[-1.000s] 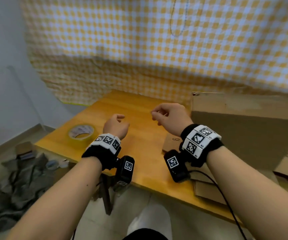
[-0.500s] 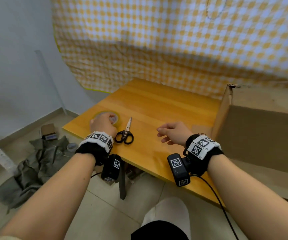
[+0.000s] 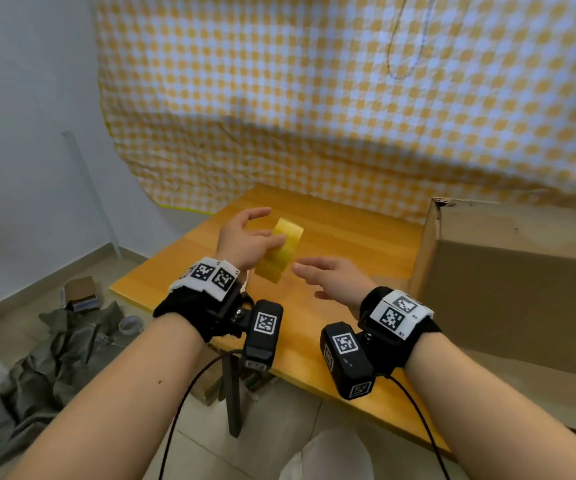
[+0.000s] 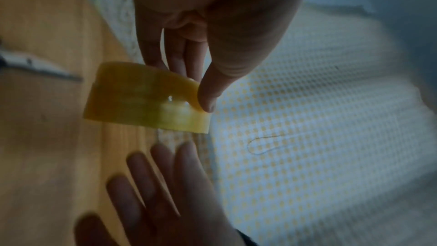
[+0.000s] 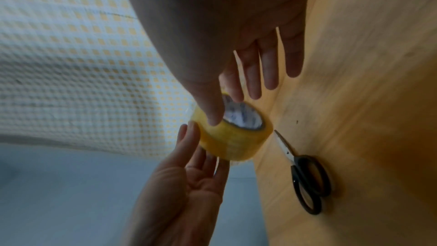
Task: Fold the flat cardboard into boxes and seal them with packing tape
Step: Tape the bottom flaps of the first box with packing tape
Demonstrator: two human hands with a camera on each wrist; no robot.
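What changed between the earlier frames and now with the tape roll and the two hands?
The left hand, which lay on the tape roll on the table, now grips it and has lifted it clear. The right hand has moved toward the roll, fingers straight; its thumb looks to reach the rim. The scissors and cardboard box stayed put.

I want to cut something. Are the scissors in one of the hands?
No, the scissors lie on the wooden table, apart from both hands, while the left hand holds the tape roll.
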